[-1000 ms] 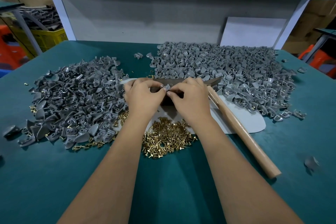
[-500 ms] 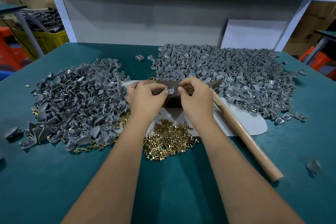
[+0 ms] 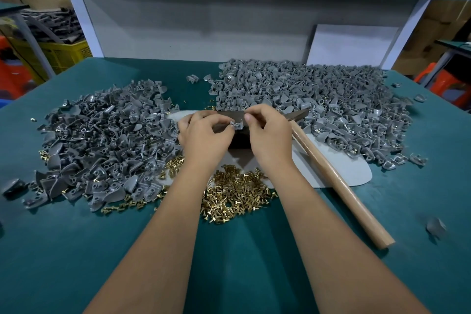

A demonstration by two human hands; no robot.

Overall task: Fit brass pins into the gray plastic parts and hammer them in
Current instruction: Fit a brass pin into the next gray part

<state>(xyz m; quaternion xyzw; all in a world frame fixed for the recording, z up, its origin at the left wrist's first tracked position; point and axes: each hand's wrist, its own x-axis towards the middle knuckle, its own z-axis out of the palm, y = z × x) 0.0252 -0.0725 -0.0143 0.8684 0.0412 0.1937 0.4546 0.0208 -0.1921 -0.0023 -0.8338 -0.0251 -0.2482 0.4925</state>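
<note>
My left hand (image 3: 204,135) and my right hand (image 3: 267,132) meet over a dark metal block (image 3: 239,140), together pinching one small gray plastic part (image 3: 236,125) between their fingertips. Whether a pin sits in that part is hidden by the fingers. A heap of brass pins (image 3: 234,194) lies just in front of my wrists. A pile of gray parts (image 3: 102,140) spreads to the left, and a larger pile of gray parts (image 3: 318,102) to the right. The wooden hammer handle (image 3: 339,181) lies on the table beside my right forearm, its head (image 3: 298,115) near the block.
A pale gray mat (image 3: 331,173) lies under the block and hammer on the green table (image 3: 229,262). Stray gray parts (image 3: 435,225) lie at the right edge and another stray part (image 3: 12,185) at the left. A white shelf frame (image 3: 84,23) stands behind. A yellow crate (image 3: 63,53) sits far left.
Both hands have stayed over the block, fingers shifting slightly on the small gray part. The right hand's fingertips have drawn a little apart from the left. The hammer has not moved.
</note>
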